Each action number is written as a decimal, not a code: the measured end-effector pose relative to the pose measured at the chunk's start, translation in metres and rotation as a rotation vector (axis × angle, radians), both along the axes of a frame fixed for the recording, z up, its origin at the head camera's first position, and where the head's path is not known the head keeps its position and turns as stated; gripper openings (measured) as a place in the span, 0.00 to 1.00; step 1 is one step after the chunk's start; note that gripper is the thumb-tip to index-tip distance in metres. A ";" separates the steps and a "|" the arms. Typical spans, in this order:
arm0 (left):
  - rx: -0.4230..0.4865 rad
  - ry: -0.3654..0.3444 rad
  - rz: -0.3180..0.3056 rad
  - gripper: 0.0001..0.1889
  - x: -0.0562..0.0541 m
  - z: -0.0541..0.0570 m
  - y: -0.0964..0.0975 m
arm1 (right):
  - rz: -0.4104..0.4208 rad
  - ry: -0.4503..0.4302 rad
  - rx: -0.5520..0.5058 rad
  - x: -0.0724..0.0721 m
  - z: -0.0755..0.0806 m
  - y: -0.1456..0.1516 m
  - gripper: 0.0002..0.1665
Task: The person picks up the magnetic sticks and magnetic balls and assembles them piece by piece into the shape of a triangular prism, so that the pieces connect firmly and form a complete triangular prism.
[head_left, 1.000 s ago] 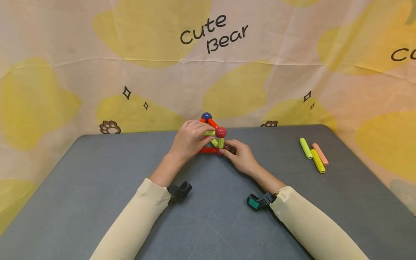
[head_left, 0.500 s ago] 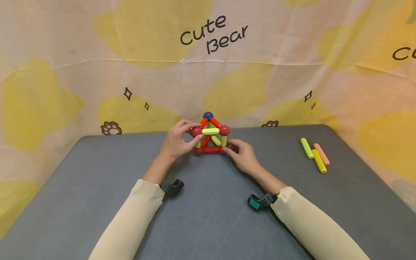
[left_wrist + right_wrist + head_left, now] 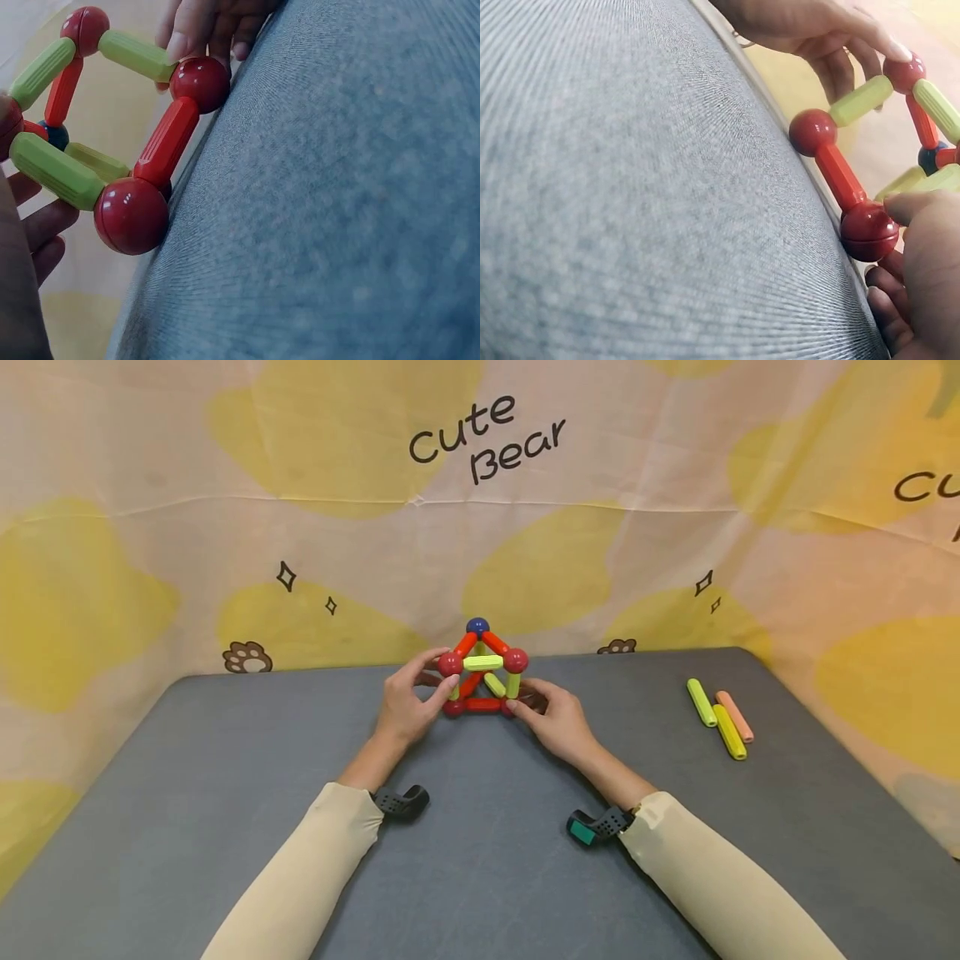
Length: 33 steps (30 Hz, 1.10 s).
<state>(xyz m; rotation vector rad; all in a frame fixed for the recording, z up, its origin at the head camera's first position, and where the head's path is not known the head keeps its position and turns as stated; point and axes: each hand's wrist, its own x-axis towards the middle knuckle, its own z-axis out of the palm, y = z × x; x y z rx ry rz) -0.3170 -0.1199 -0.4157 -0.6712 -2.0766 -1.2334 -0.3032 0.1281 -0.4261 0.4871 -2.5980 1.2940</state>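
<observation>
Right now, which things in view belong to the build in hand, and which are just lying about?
In the job:
ball-and-rod frame
its upper red ball, held by the left fingers
its lower red ball, held by the right fingers

Lying about:
light green rod
yellow rod
salmon rod
all loose on the table, perhaps spares

Red balls [image 3: 515, 661] + 1 blue ball [image 3: 477, 627], red rods [image 3: 482, 704], lime rods [image 3: 482, 663], grey tbl [image 3: 480, 877], pink cloth [image 3: 637, 435] w/ yel blotches.
</observation>
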 end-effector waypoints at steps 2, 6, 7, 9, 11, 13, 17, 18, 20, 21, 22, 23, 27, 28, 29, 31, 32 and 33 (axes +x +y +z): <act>0.006 0.003 0.003 0.20 0.001 0.000 -0.001 | 0.002 -0.019 -0.015 0.000 0.002 0.000 0.26; -0.020 0.021 0.043 0.19 0.003 -0.001 -0.003 | 0.005 -0.039 -0.037 -0.001 0.004 0.007 0.28; -0.029 0.026 0.051 0.19 0.003 -0.001 -0.003 | -0.007 -0.027 -0.038 -0.003 0.004 0.011 0.28; -0.042 0.031 0.064 0.19 0.003 -0.001 -0.003 | -0.063 0.025 -0.022 -0.007 0.003 0.023 0.28; -0.048 0.036 0.075 0.19 0.003 -0.002 -0.004 | -0.168 0.091 0.002 -0.013 0.002 0.039 0.27; -0.046 0.037 0.089 0.19 0.004 -0.003 -0.004 | -0.301 0.152 0.035 -0.019 0.001 0.058 0.25; -0.039 0.037 0.103 0.19 0.004 -0.003 -0.005 | -0.554 0.199 0.081 -0.027 0.001 0.097 0.22; -0.044 0.036 0.102 0.19 0.004 -0.003 -0.005 | -0.602 0.196 0.094 -0.027 0.002 0.106 0.21; -0.056 0.035 0.099 0.20 0.003 -0.002 -0.004 | -0.678 0.181 0.107 -0.026 0.003 0.121 0.22; -0.062 0.035 0.098 0.20 0.003 -0.002 -0.003 | -0.708 0.167 0.115 -0.026 0.003 0.127 0.22; -0.067 0.035 0.099 0.20 0.002 -0.002 -0.002 | -0.731 0.150 0.124 -0.025 0.003 0.132 0.23; -0.068 0.038 0.100 0.20 0.002 -0.001 -0.002 | -0.747 0.133 0.134 -0.024 0.003 0.136 0.24; -0.061 0.049 0.105 0.19 0.002 0.000 0.000 | -0.769 0.065 0.177 -0.023 0.005 0.143 0.26; -0.058 0.051 0.105 0.18 0.002 0.001 0.000 | -0.766 0.048 0.190 -0.023 0.005 0.143 0.26; -0.055 0.051 0.105 0.18 0.002 0.001 0.000 | -0.758 0.033 0.201 -0.023 0.006 0.143 0.27; -0.051 0.046 0.104 0.18 0.002 0.001 0.000 | -0.736 0.012 0.215 -0.022 0.007 0.143 0.26; -0.050 0.044 0.103 0.18 0.002 0.001 0.000 | -0.722 0.009 0.219 -0.022 0.007 0.142 0.26; -0.048 0.041 0.102 0.18 0.001 0.001 0.000 | -0.704 0.014 0.219 -0.022 0.007 0.142 0.26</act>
